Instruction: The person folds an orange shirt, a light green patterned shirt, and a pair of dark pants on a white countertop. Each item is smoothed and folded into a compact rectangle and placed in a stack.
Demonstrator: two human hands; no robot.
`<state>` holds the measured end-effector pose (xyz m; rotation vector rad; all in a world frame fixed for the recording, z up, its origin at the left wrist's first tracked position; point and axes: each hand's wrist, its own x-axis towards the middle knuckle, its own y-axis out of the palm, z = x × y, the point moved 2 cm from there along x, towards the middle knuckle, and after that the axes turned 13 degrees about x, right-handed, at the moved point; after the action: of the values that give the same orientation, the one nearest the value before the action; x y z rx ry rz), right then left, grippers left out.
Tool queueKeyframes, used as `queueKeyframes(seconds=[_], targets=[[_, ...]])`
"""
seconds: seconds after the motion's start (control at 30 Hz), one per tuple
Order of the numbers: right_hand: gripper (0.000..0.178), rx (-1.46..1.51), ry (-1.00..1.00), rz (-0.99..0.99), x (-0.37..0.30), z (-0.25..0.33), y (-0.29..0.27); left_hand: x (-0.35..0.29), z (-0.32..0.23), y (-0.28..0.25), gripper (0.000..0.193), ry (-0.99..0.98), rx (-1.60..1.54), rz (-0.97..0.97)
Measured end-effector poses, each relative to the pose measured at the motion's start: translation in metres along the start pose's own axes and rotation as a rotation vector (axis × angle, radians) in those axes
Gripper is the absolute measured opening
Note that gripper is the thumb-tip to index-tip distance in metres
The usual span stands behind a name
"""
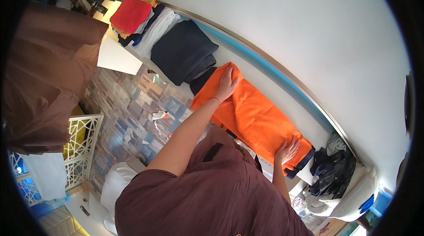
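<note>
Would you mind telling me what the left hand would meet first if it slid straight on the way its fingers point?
Probably the folded dark navy garment just beyond the left hand, though depth is unclear.

Orange garment (pixel 254 119), dark-trimmed, folded into a long strip, flat on white surface

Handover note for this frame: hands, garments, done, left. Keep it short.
Left hand: open, flat on the far end of the orange garment.
Right hand: open, flat on the near end, by its dark trim.
Orange garment lies lengthwise on the white surface along the wall.
Done: folded dark navy garment and a stack topped by a red garment sit beyond the left hand.
Left: orange garment still long; loose dark clothes heaped beyond the right hand.
</note>
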<state>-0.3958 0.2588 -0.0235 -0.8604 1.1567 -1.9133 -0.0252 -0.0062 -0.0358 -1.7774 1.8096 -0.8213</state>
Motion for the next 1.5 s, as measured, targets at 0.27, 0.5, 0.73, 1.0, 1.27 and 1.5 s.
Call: queueKeyframes(seconds=[0.27, 0.5, 0.73, 1.0, 1.27, 1.5], targets=[[0.05, 0.001, -0.04, -0.036, 0.019, -0.025, -0.016, 0.041, -0.026, -0.018, 0.025, -0.183, -0.19, -0.387], [0.046, 0.403, -0.356, 0.191, 0.069, 0.162, 0.009, 0.072, 0.021, -0.055, 0.024, 0.106, 0.218, -0.006], [0.072, 0.332, -0.65, 0.541, 0.1, 0.315, 0.095, 0.081, 0.025, -0.049, 0.008, -0.235, -0.166, 0.251], [0.061, 0.472, -0.788, 0.626, 0.092, 0.322, 0.099, 0.078, -0.011, -0.077, 0.028, 0.195, 0.21, 0.111], [0.042, 0.524, -0.627, 0.381, 0.102, 0.266, 0.095, 0.115, -0.03, -0.063, 0.013, 0.448, 0.335, 0.484], [0.038, 0.552, -0.533, 0.283, 0.102, 0.256, 0.1, 0.125, -0.023, -0.066, 0.013, 0.632, 0.384, 0.561]])
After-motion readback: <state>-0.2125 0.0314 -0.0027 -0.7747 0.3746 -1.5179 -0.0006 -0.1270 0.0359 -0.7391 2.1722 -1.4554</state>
